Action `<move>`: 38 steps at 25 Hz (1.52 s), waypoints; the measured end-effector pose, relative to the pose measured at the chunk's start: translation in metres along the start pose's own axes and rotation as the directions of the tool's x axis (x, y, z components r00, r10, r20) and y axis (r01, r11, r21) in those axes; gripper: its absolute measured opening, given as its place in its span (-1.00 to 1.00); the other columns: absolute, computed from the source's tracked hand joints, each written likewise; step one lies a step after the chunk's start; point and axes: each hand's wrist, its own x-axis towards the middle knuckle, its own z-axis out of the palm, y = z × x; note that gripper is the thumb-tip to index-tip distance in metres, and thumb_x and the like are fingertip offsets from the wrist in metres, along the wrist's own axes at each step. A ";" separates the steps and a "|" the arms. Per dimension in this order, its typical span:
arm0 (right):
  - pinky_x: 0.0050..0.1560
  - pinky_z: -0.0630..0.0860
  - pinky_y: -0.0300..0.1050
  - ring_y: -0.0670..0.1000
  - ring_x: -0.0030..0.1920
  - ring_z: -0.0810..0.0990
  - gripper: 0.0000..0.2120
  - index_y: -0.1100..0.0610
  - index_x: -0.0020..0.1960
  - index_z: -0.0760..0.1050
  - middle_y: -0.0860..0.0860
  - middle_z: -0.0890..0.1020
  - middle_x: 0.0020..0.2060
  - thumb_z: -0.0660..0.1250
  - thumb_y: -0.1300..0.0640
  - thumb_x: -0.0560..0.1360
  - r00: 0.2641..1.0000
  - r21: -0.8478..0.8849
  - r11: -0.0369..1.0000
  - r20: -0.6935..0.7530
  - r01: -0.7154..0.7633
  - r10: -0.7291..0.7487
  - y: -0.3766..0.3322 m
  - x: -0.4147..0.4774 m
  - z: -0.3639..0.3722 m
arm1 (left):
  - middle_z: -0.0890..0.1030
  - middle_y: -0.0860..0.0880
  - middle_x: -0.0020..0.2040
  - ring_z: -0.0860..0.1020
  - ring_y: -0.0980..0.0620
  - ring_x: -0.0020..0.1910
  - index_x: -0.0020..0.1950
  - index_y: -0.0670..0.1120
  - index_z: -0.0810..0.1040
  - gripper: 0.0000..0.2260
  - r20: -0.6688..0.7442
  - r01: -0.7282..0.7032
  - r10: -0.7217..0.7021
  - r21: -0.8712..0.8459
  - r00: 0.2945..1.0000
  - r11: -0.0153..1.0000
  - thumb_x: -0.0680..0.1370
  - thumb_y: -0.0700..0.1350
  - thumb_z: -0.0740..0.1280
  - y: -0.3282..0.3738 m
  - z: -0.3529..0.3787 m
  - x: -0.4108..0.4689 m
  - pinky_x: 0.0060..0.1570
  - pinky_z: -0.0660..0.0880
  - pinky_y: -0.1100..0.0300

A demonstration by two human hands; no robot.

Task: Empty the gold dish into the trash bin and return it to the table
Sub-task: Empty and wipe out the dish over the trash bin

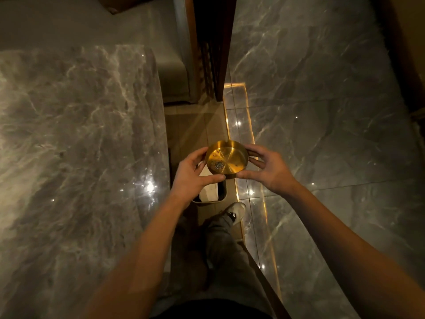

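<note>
A round gold dish (pixel 227 158) is held level in the air between both hands, with a small grey heap of ash or crumbs on its left inner floor. My left hand (pixel 194 172) grips its left rim, thumb under the near edge. My right hand (pixel 266 168) grips the right rim. Directly below the dish, on the floor, stands a small trash bin (pixel 218 196) with a pale liner; its top half is hidden by the dish and my left hand. The grey marble table (pixel 76 143) fills the left side.
A shiny marble-tiled floor (pixel 322 111) stretches to the right, with a lit gold strip (pixel 241 125) along its edge. My legs and one shoe (pixel 234 211) are just behind the bin. A dark wooden partition (pixel 213 47) and a beige seat (pixel 177 84) stand further ahead.
</note>
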 end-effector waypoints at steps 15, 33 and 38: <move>0.13 0.45 -0.44 0.02 0.27 0.50 -0.35 0.25 0.32 0.45 0.11 0.57 0.22 0.55 0.38 0.27 0.939 0.025 0.959 0.210 -0.283 0.272 0.145 0.074 0.006 | 0.49 0.00 0.37 0.42 0.08 0.39 0.41 -0.08 0.41 -0.26 -0.063 0.286 -0.301 -0.184 0.951 0.941 0.27 -0.31 0.58 -0.146 0.036 0.064 0.34 0.42 0.14; -0.10 0.50 -0.47 -0.20 -0.01 0.60 -0.51 0.20 0.23 0.49 -0.02 0.63 0.02 0.49 0.39 0.34 0.864 0.042 0.914 0.348 -0.403 0.365 0.264 0.164 0.037 | 0.62 -0.04 0.15 0.58 0.04 0.14 0.25 -0.13 0.53 -0.44 -0.209 0.459 -0.474 -0.120 0.855 0.880 0.28 -0.24 0.60 -0.251 0.041 0.146 0.02 0.51 0.27; 0.15 0.50 -0.28 -0.12 0.04 0.61 -0.60 0.13 0.13 0.53 -0.04 0.65 0.00 0.49 0.37 0.35 0.846 0.065 0.900 0.377 -0.431 0.378 0.294 0.177 0.047 | 0.65 -0.05 0.10 0.61 0.00 0.09 0.19 -0.10 0.58 -0.49 -0.230 0.521 -0.543 -0.153 0.808 0.840 0.27 -0.20 0.60 -0.278 0.042 0.158 -0.03 0.51 0.21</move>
